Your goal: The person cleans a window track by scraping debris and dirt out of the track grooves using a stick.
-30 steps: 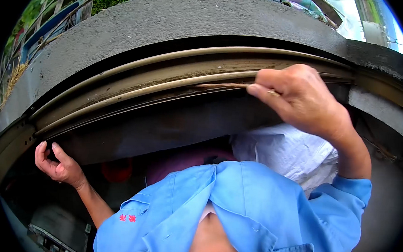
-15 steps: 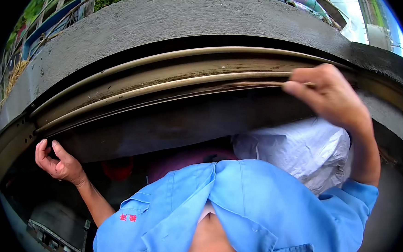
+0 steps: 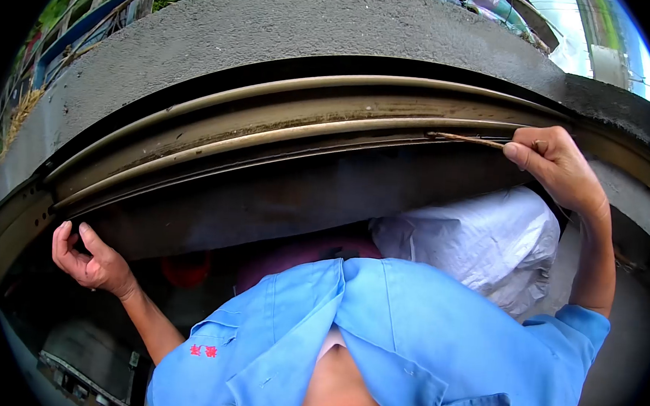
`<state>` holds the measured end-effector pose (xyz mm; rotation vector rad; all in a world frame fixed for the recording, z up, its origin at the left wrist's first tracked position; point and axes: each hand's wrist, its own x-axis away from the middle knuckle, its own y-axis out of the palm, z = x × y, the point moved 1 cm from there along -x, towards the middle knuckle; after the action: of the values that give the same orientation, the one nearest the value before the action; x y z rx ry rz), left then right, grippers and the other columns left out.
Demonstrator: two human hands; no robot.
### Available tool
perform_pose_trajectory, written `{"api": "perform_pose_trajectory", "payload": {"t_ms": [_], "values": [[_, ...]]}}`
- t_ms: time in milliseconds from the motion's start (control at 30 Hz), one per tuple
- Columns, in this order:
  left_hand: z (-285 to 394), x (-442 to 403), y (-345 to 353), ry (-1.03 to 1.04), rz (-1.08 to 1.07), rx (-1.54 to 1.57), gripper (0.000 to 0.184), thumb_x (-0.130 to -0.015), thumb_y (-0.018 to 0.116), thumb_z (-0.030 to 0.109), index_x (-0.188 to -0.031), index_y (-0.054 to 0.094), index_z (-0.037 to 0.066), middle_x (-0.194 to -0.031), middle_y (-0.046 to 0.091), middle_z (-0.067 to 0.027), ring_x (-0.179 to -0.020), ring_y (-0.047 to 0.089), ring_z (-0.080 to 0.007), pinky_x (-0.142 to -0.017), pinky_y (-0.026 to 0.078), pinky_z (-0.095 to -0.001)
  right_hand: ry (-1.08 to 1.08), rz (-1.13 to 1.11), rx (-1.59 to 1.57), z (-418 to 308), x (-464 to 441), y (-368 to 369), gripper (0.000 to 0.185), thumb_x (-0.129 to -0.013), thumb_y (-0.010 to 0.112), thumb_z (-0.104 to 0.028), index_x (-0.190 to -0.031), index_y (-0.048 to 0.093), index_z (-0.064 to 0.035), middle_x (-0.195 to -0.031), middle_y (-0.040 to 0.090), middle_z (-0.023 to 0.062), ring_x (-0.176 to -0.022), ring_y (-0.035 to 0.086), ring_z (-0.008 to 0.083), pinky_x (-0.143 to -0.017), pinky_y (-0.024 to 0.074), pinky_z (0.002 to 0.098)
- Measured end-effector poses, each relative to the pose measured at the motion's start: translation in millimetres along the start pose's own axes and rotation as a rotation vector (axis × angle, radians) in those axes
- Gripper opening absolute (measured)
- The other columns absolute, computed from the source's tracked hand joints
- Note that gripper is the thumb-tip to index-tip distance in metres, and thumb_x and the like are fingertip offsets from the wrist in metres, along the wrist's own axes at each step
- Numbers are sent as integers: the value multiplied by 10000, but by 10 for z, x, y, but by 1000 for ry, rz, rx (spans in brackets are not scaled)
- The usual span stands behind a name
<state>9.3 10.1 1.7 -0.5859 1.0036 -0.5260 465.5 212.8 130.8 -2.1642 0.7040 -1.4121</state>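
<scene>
Concrete ledge (image 3: 336, 29) runs across the top, metal track (image 3: 271, 113) along its near side, white sack (image 3: 479, 246) below right. Thin stick (image 3: 468, 139) is at the track's right part, tip contact unclear; looks light, stiffish, snappable, best held near its thicker end. Right fingers (image 3: 524, 153) pinch one end; left fingers (image 3: 64, 248) half-curled, visibly empty.
</scene>
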Motion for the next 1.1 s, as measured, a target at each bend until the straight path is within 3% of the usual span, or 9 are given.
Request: {"api": "perform_pose_trajectory", "payload": {"t_ms": [200,400,467,600,667,733,933,1033,1100], "values": [[20,-18,-20,26,-20,-68,209,-807,584,0,-1013,547,1,-1037,522,-83,-864,505,-162,-731,430,-268,-138,-35,-78,-296,-208,257,361,-887,527,-214,-622,407,0,-558,302,-9,-530,277,72,-460,263,264],[-1,-7,-7,8,12,-19,205,-804,590,9,-1006,558,7,-1033,528,-79,-867,499,-165,-738,419,-269,88,-42,-112,90,-28,28,331,-871,539,-198,-618,437,-9,-523,281,-20,-513,280,60,-453,280,266],[-24,4,-14,4,4,-21,205,-804,590,10,-1007,557,5,-1034,527,-80,-864,500,-164,-735,420,-270,-153,-38,-111,-73,-196,147,337,-875,534,-217,-635,439,-2,-532,292,-8,-520,293,70,-467,293,272],[21,-19,-18,38,-22,-46,207,-805,589,8,-1009,554,2,-1034,527,-81,-852,499,-163,-731,422,-271,-166,-83,-101,-182,-235,176,344,-873,538,-239,-650,455,9,-538,298,0,-521,292,86,-471,292,278],[13,-6,-3,12,-8,-14,207,-806,589,12,-1009,554,2,-1035,526,-80,-852,498,-161,-728,421,-270,83,-86,-77,-11,-99,-18,354,-865,548,-247,-633,451,3,-538,309,-8,-526,296,71,-468,296,266],[-1,16,0,-16,8,26,206,-807,590,15,-1009,553,3,-1036,524,-79,-852,497,-159,-725,421,-268,102,-95,-98,39,-55,-50,340,-864,545,-231,-636,452,3,-537,308,-9,-522,295,66,-466,292,266],[28,-17,-32,29,-28,-71,207,-810,583,4,-1015,549,-1,-1039,513,-85,-848,502,-157,-726,429,-271,-163,-74,-73,-289,-262,182,312,-872,528,-205,-658,465,13,-533,305,-11,-521,289,67,-462,283,274],[21,0,-2,-16,-13,32,208,-805,588,7,-1009,550,3,-1040,515,-77,-861,499,-159,-731,424,-270,81,-103,-45,-105,-79,-13,328,-871,525,-213,-646,448,12,-537,297,-5,-520,287,73,-463,282,274],[4,4,-8,-9,-13,4,210,-803,586,-2,-1009,549,1,-1041,511,-80,-860,500,-161,-732,428,-271,-15,-82,-38,-117,-160,33,327,-872,524,-213,-648,446,13,-538,293,-2,-519,288,75,-464,284,277]]}}
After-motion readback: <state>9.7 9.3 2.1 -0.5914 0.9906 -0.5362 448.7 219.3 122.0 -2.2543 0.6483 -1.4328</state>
